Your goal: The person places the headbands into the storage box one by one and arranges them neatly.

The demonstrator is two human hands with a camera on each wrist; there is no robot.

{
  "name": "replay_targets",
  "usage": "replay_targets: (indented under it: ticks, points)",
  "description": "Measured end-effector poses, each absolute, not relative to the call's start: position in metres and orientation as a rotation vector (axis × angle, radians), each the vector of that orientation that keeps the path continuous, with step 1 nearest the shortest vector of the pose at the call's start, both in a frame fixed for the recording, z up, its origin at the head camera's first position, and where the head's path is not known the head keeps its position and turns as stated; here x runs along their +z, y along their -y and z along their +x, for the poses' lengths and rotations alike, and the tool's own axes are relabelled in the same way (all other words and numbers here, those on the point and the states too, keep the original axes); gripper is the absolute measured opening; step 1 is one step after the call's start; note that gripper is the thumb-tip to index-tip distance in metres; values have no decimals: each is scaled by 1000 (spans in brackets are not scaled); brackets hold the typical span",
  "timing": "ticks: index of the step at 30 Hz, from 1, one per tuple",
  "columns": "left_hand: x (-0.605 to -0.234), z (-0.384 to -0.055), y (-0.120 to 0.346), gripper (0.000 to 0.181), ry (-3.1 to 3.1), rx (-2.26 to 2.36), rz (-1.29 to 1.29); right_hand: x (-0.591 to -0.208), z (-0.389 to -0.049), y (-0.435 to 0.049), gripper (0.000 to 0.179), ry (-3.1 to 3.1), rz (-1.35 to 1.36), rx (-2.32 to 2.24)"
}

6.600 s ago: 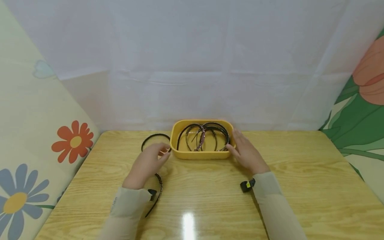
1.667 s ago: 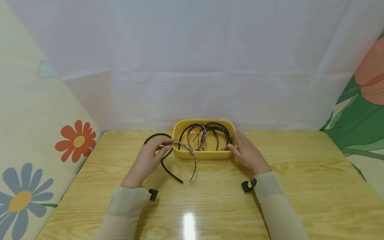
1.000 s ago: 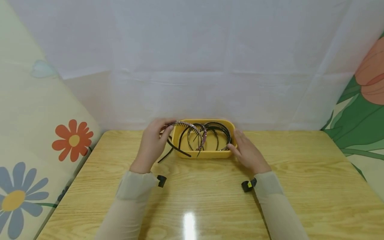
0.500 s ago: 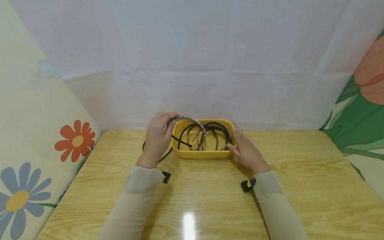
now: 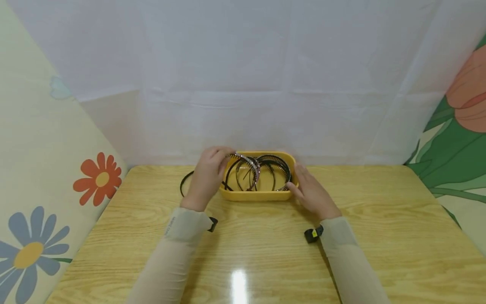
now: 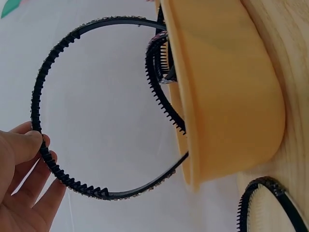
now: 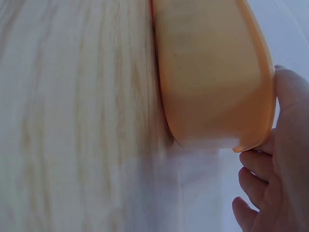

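Observation:
My left hand (image 5: 206,177) pinches a toothed black headband with glittery trim (image 6: 104,193) between thumb and fingers, at the left end of a yellow box (image 5: 258,196). In the left wrist view the band's ends dip behind the box rim. Several dark headbands (image 5: 282,162) lie overlapping inside the box, one with pinkish sparkle. My right hand (image 5: 313,192) holds the box's right end, thumb at the front rim and fingers along the side. Another black toothed headband (image 5: 182,183) lies on the table left of the box, partly hidden by my left hand.
The box stands at the back of a wood-grain table (image 5: 265,245), close to a white cloth backdrop (image 5: 243,84). Flower-printed panels (image 5: 34,139) flank the table. Each wrist carries a small black device (image 5: 313,234).
My left hand has picked up the glittery headband from the table, carried it up and right to the box, and lowered its ends inside. My right hand stays at the box.

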State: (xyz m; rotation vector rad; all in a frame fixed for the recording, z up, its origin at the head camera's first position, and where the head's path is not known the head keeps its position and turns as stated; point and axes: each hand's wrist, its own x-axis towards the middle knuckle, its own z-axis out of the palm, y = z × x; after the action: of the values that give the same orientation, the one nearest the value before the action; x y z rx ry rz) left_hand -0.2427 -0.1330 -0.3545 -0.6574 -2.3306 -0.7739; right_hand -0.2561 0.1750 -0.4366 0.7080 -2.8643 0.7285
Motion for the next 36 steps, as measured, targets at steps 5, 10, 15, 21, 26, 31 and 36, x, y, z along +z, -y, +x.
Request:
replay_targets:
  ticks: [5,10,15,21,26,31,36]
  points:
    - [-362,-247,127,22,2347,-693,-690,-438,-256,-175,74,2868,709,729]
    - [-370,-250,120,23,2358,-623,-734,-441,-257,-175,74,2871,700,726]
    - [-374,-254,113,24,2391,-583,-740,-441,-257,-174,74,2866,701,734]
    - [-376,-256,108,25,2453,-565,-715,-441,-256,-174,73,2866,696,733]
    - [-380,-258,108,30,2500,-611,-675,-439,-255,-174,73,2859,691,738]
    - [-389,-256,113,34,2558,-671,-624,-440,-255,-174,73,2857,691,741]
    - [-397,-248,122,32,2599,-741,-516,-439,-254,-174,74,2859,697,738]
